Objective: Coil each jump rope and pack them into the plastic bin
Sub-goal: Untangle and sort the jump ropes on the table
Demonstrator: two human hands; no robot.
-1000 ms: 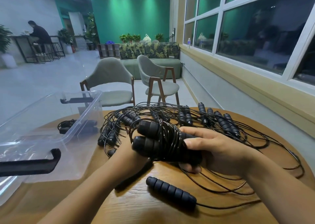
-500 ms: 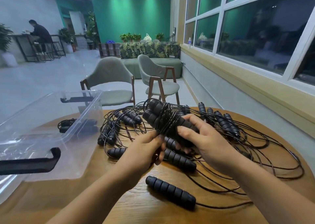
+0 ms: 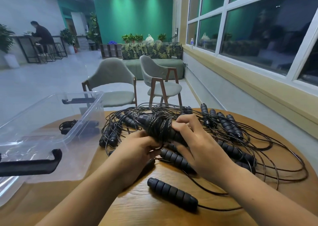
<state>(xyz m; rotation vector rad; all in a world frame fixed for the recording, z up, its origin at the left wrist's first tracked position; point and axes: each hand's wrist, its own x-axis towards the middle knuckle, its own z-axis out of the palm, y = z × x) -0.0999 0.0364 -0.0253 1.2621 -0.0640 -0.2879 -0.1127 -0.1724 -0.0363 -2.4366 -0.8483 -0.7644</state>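
Note:
A coiled jump rope bundle (image 3: 159,128), black handles wrapped in thin dark cord, is held above the round wooden table (image 3: 137,208). My right hand (image 3: 197,145) grips the handles on the bundle's right side. My left hand (image 3: 137,148) pinches the cord under the wrap. A tangle of loose jump ropes (image 3: 258,150) with several black foam handles spreads over the table behind and to the right. One loose handle (image 3: 172,194) lies near me. The clear plastic bin (image 3: 51,139) stands at the left, with one coiled rope (image 3: 68,126) seen through its wall.
The bin's black latch handle (image 3: 29,165) juts out at its near end. Two padded chairs (image 3: 111,86) stand beyond the table's far edge. A window wall runs along the right. A person sits at a distant counter (image 3: 41,36), far left.
The bundle has risen off the table and swung farther from me. My left hand came out from under it and now pinches the cord below the wrap.

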